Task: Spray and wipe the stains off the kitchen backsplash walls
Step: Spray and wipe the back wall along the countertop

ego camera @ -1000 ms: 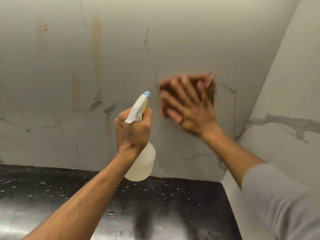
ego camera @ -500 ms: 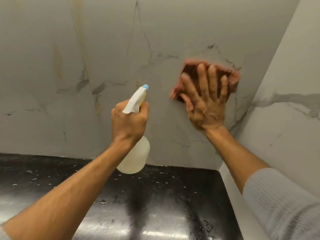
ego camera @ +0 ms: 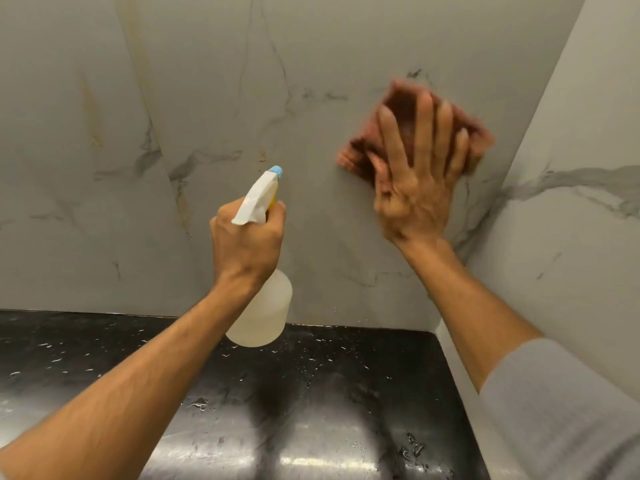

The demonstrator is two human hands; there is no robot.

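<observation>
My right hand [ego camera: 415, 181] presses a reddish-brown cloth [ego camera: 401, 109] flat against the grey marble backsplash [ego camera: 311, 46], near the corner with the right side wall; the cloth is motion-blurred. My left hand [ego camera: 247, 242] grips a translucent spray bottle [ego camera: 265, 313] with a white trigger head and blue nozzle [ego camera: 277, 171] aimed at the wall, left of the cloth. Yellowish-brown streaks [ego camera: 91, 112] run down the backsplash at upper left, and a small brown spot [ego camera: 262, 155] sits just above the nozzle.
A glossy black countertop [ego camera: 329, 410] with wet droplets runs below the backsplash. The right side wall [ego camera: 571, 254], also veined marble, meets the backsplash in a corner close to my right hand.
My right hand has slid the cloth rightward and slightly up along the wall toward the corner. The left hand with the bottle has stayed almost still.
</observation>
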